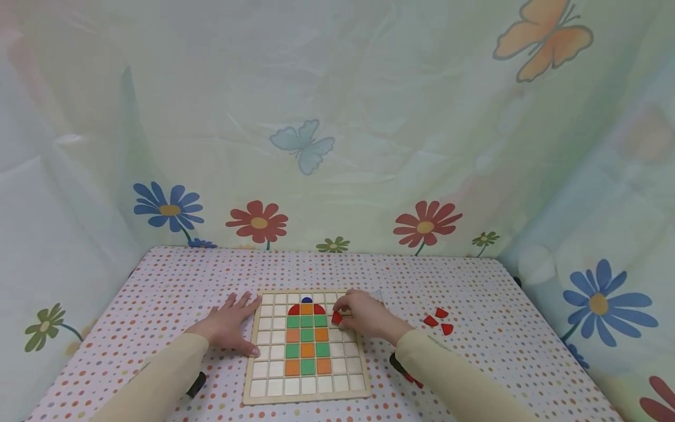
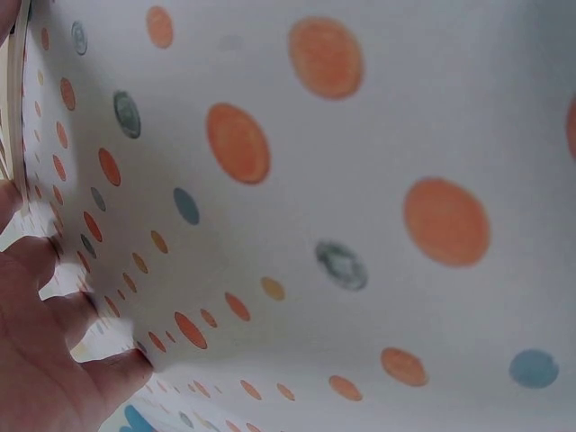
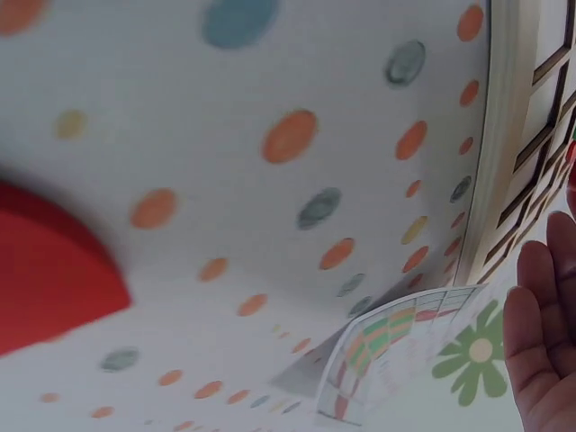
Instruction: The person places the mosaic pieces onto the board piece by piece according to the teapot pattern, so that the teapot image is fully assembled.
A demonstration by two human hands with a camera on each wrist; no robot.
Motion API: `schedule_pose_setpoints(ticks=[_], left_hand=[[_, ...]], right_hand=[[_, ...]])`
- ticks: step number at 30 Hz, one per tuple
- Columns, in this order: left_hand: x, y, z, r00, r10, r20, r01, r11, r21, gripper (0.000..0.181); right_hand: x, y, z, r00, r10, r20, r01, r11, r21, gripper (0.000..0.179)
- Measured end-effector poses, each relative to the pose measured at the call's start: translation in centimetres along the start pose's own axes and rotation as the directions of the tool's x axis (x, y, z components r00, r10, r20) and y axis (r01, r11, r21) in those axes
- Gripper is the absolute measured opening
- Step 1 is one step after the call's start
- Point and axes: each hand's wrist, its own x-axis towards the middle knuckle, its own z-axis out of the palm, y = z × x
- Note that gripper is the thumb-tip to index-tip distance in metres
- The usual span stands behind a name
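A wooden grid board (image 1: 306,400) lies flat on the table, its middle columns filled with green and orange squares. Two red quarter-circle tiles (image 1: 293,310) flank an orange square (image 1: 306,309) near the top, with a small blue piece (image 1: 307,300) above. My right hand (image 1: 364,316) pinches a red tile (image 1: 336,318) over the board's right side; in the right wrist view only part of that hand (image 3: 544,333) shows. Fingers spread, my left hand (image 1: 229,325) rests at the board's left edge, and the left wrist view catches its fingers (image 2: 67,315).
Loose red tiles (image 1: 447,329) lie right of the board, and more red pieces (image 1: 413,381) show beside the right forearm. A printed pattern card (image 3: 387,360) stands curved beyond the board's right side. Dotted cloth (image 1: 179,293) covers the table; flowered curtains (image 1: 358,176) surround it.
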Motion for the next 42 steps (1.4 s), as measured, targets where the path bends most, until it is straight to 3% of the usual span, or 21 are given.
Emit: schedule_pose_setpoints(ticks=[7, 16, 22, 28, 35, 42], left_hand=[[0.0, 0.0, 0.1, 1.000, 0.005, -0.005, -0.005, 1.000, -0.005, 0.115], [0.2, -0.2, 0.2, 1.000, -0.003, -0.009, 0.003, 1.000, -0.006, 0.116], [0.2, -0.2, 0.3, 1.000, -0.003, -0.009, 0.003, 1.000, -0.012, 0.116], [0.3, -0.3, 0.2, 1.000, -0.013, 0.006, 0.013, 1.000, -0.010, 0.118], [0.2, -0.1, 0.0, 1.000, -0.003, 0.001, 0.003, 1.000, -0.014, 0.117], [0.2, 0.0, -0.1, 1.000, -0.008, 0.017, 0.008, 1.000, -0.017, 0.116]], right_hand=[[0.5, -0.3, 0.2, 0.999, -0.048, 0.020, 0.048, 0.999, -0.021, 0.018], [0.7, -0.4, 0.6, 0.999, -0.030, 0.034, 0.031, 0.998, -0.045, 0.022], [0.6, -0.2, 0.7, 0.997, -0.062, 0.033, 0.063, 0.998, -0.029, 0.024], [0.1, 0.1, 0.5, 0.998, -0.070, -0.002, 0.070, 0.998, 0.007, 0.015], [-0.6, 0.1, 0.5, 0.997, -0.065, -0.033, 0.063, 0.995, -0.082, 0.011], [-1.1, 0.0, 1.0, 0.997, -0.037, -0.069, 0.031, 0.996, -0.085, 0.014]])
